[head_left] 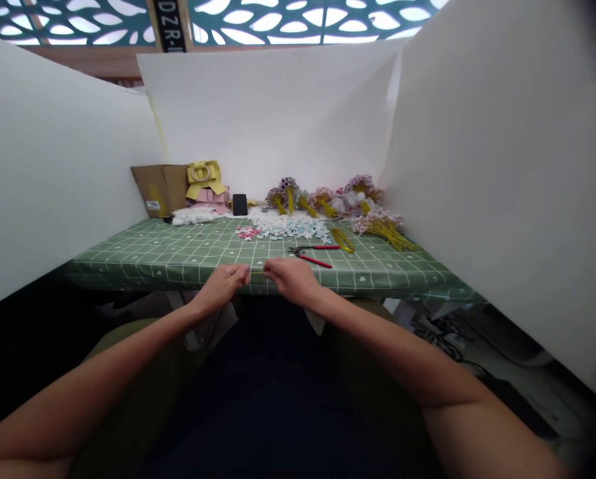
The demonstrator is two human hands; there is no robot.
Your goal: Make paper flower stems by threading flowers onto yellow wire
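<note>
My left hand (227, 281) and my right hand (291, 277) meet at the near edge of the green checked table (178, 256). Their fingertips pinch a thin yellow wire (257, 271) stretched between them. Just beyond my right hand lie red-handled pliers (314, 254). A small bundle of yellow wires (342, 239) sits past the pliers. A pile of small white, blue and pink pieces (283, 228) spreads across the middle of the table.
Several finished bunches of pink and purple beads on yellow stems (328, 199) line the back right. A cardboard box (161, 188), yellow and pink bows (205, 183) and a black phone (239, 204) stand at the back left. White boards (477, 166) wall the table on three sides.
</note>
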